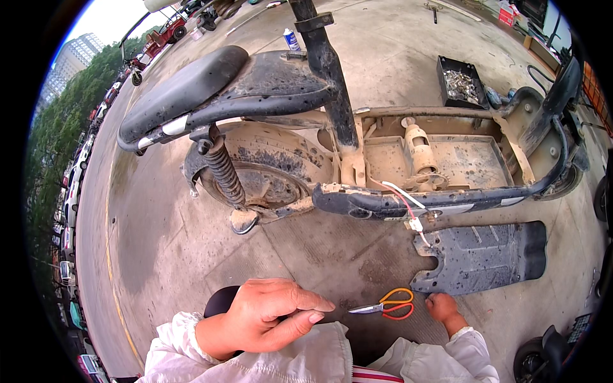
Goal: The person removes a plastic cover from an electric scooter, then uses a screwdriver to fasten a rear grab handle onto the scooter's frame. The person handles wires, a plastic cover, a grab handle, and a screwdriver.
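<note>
My left hand (268,316) hovers above my lap, fingers stretched to the right and thumb apart below them, holding nothing visible. My right hand (446,311) is curled closed at the near edge of a grey-black plastic floorboard panel (479,258); its fingertips are hidden, so any hold is unclear. Between the hands, scissors (383,307) with orange and red handles lie on the ground, blades towards my left hand. Beyond is a dusty electric scooter frame (421,210), its floor compartment uncovered. Red and white wires with a white connector (416,224) hang from it over the panel.
The scooter's seat (185,83), rear wheel (274,159) and spring shock (223,166) stand at left. Behind it are a black tray of small metal parts (461,83) and a blue-white can (291,40). A black wheeled object (536,357) sits at lower right.
</note>
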Demonstrator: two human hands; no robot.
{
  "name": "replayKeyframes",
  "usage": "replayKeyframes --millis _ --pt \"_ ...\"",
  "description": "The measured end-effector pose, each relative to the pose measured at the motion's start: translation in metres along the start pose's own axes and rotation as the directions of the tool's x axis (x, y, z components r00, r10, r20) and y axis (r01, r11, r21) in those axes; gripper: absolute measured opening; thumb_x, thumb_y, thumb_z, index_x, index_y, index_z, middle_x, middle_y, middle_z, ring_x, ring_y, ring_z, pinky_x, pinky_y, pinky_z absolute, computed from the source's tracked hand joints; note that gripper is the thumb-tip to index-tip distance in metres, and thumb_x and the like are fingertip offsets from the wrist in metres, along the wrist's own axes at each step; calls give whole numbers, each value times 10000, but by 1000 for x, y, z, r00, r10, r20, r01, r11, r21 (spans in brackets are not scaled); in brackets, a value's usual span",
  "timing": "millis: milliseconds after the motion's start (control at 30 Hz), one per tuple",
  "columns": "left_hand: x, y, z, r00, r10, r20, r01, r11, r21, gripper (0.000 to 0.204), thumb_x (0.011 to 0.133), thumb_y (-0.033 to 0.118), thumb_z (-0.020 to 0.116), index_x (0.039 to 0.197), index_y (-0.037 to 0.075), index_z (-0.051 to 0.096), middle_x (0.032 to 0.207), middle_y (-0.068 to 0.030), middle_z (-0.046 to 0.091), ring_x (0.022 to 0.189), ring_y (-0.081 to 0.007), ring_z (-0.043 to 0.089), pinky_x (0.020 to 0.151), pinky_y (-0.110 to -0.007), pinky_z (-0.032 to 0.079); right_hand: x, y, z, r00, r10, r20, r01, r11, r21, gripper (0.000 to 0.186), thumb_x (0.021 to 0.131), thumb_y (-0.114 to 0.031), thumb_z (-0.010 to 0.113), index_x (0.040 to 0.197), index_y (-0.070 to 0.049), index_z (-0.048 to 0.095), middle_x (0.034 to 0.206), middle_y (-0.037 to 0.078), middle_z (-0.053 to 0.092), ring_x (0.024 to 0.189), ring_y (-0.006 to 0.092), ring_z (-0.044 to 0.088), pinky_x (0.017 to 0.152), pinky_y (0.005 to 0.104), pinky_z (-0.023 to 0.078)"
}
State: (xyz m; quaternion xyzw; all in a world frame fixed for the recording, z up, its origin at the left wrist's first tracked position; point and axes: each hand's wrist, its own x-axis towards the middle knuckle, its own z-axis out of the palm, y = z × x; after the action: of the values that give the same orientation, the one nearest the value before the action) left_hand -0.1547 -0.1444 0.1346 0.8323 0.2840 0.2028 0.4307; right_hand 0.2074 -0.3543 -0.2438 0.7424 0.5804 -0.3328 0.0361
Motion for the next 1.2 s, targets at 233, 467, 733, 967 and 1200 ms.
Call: replayKeyframes --millis 233,467,733,967,1200 --pt "0 0 0 1000 9 -4 -9 1000 -2 162 859 64 717 1020 61 732 857 -64 731 664 -197 670 585 -300 509 1 4 5 999 -14 -34 15 1000 15 266 868 -326 608 881 -85 720 872 190 701 839 405 670 757 514 534" --pt "0 0 1 1000 10 -4 -10 1000 -1 162 857 60 718 1019 60 734 865 -61 734 668 -194 672 586 -300 510 0 2 3 999 -13 -36 14 1000 26 272 867 -325 606 864 -75 711 868 198 697 838 411 667 756 517 531" --pt "2 0 1 1000 17 -3 -16 1000 5 166 848 51 721 1013 60 731 838 -58 724 647 -199 661 576 -303 502 0 3 5 999 -16 -41 17 999 31 281 868 -329 603 856 -68 707 870 203 695 839 415 666 760 524 531" --pt "2 -1 2 1000 8 -2 -8 1000 6 160 848 50 723 1008 59 731 809 -55 714 631 -196 654 565 -304 494 0 3 5 999 -17 -35 17 1000 14 279 871 -330 606 863 -71 709 867 198 697 836 413 666 759 523 533" --pt "2 -3 3 1000 0 -2 0 1000 10 152 859 65 719 1010 58 733 802 -56 712 630 -198 650 568 -307 493 0 4 7 999 -15 -44 16 1000 22 273 868 -331 610 870 -79 715 861 196 697 831 414 667 754 521 534"
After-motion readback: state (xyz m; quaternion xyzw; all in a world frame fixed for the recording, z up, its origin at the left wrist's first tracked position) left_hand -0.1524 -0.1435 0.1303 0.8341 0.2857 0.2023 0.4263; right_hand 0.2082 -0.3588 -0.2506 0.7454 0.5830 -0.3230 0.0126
